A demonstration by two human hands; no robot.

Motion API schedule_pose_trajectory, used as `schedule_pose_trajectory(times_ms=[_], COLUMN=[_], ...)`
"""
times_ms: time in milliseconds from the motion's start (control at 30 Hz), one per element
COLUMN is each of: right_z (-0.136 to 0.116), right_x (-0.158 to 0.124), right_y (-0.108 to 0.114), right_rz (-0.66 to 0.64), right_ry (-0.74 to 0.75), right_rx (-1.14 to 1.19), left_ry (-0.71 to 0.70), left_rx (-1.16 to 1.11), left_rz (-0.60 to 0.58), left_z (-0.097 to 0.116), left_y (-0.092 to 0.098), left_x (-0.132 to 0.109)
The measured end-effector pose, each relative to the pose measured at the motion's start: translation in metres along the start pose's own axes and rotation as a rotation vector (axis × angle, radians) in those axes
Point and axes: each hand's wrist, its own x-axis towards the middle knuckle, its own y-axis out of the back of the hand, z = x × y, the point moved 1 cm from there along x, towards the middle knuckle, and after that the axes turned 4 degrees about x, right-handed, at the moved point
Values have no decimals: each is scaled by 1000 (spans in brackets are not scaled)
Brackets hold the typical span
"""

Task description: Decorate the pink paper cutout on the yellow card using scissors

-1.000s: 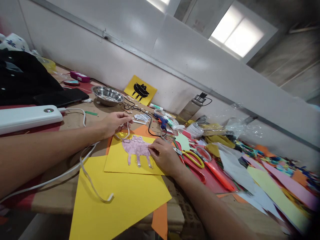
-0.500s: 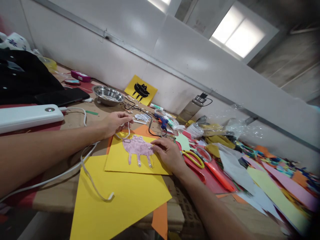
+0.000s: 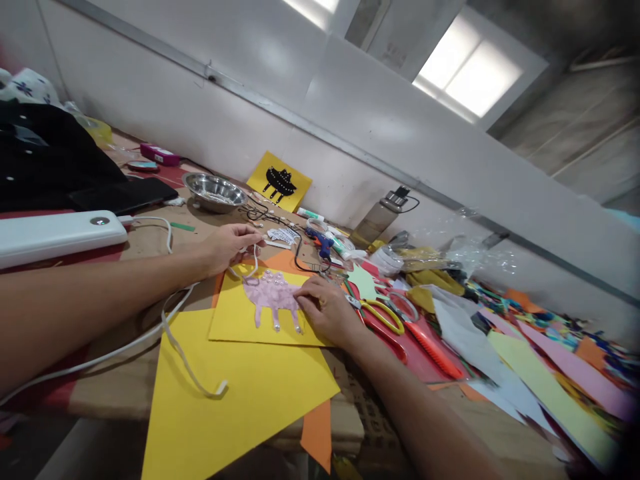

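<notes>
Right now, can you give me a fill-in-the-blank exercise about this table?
The right hand touches a pink cutout lying on ____ paper.
The left hand pinches a strip whose colour is ____.
The card leaning on the wall shows a ____ animal.
Answers: yellow; white; black.

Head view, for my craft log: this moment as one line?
left hand: pinches white strip | right hand: fingertips on pink cutout | under it: yellow card
</notes>
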Motion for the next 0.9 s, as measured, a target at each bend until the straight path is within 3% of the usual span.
schedule_pose_trajectory(times_ms=[133,233,367,500,767,900], right_z=[6,18,43,62,67,64], right_x=[-5,-22,-61,-89,-77,-79], right_y=[21,44,59,58,82,85], right_rz=[266,388,231,91,-144,-67], right_ry=[-136,-208,-281,-284,-332,-325], right_rx=[32,-131,-392,-450,-433,-389], left_ry=[7,-4,-6,-8,-27,-25], left_rx=[12,-5,-6,9,4,8], left_rz=[-30,-39,-31,-24,-36,-47], left_z=[-2,-2,-1,0,10,11], left_y=[2,2,2,2,-3,-2], left_x=[1,2,2,1,-4,-5])
